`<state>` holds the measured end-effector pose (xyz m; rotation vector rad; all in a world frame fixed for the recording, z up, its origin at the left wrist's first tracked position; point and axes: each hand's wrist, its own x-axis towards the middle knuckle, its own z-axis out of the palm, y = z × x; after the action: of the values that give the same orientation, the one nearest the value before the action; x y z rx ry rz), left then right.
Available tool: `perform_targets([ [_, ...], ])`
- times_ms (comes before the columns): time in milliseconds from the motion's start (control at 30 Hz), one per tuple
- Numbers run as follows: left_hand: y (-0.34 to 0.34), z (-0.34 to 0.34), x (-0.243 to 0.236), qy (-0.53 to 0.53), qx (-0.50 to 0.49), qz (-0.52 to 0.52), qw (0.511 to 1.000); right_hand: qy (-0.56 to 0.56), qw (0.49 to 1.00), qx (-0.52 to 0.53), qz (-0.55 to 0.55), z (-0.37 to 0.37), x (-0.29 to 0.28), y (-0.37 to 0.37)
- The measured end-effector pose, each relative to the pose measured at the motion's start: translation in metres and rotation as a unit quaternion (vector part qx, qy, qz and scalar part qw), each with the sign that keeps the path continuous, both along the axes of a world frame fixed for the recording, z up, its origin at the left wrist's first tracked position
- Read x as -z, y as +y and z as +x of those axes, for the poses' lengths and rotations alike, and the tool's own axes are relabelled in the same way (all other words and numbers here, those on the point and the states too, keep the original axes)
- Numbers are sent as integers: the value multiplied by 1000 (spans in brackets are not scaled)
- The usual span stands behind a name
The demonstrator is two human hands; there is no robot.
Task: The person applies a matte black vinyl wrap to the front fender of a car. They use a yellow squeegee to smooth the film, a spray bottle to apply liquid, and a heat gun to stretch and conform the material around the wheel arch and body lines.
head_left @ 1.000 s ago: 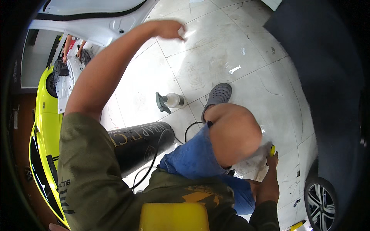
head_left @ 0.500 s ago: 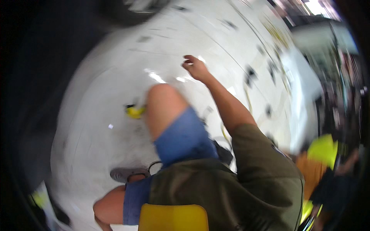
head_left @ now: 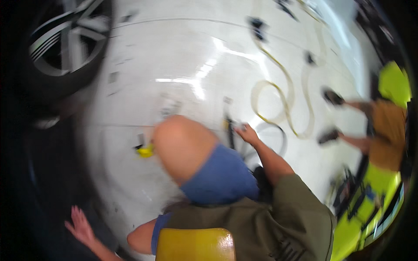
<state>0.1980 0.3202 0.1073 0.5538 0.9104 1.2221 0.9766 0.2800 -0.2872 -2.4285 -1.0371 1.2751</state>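
My left hand is at the lower left, fingers spread and holding nothing, in front of a dark car body. I cannot tell whether it touches the panel. My right hand reaches down beyond my bent knee, beside a slim black tool on or near the floor. Motion smears its fingers, so a grip does not show. A black hose loops near this hand and joins a yellow hose. On the floor left of my knee is a small yellow-and-black object, its kind unclear.
A car wheel with a pale spoked rim stands at the upper left. At the right, another person in brown shorts stands near a bright yellow-green cart or car. Dark pieces lie along the hose on the glossy white floor.
My left hand has come into view at the lower left. My right hand has moved down and right, close to the black tool. The view has swung, showing more of the wheel and hoses.
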Motion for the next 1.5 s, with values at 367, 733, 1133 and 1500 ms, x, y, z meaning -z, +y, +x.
perform_targets([
  [367,91,54,142,-191,-556,-28,809,35,908,-266,323,-76,-95,235],
  [733,78,72,207,-283,-519,55,805,-21,619,-741,258,-378,-231,297],
  [1133,8,126,191,-257,-482,54,836,0,638,-707,305,-457,-194,225],
  [1500,44,72,171,-240,-531,-39,812,85,680,-663,301,-477,-219,203],
])
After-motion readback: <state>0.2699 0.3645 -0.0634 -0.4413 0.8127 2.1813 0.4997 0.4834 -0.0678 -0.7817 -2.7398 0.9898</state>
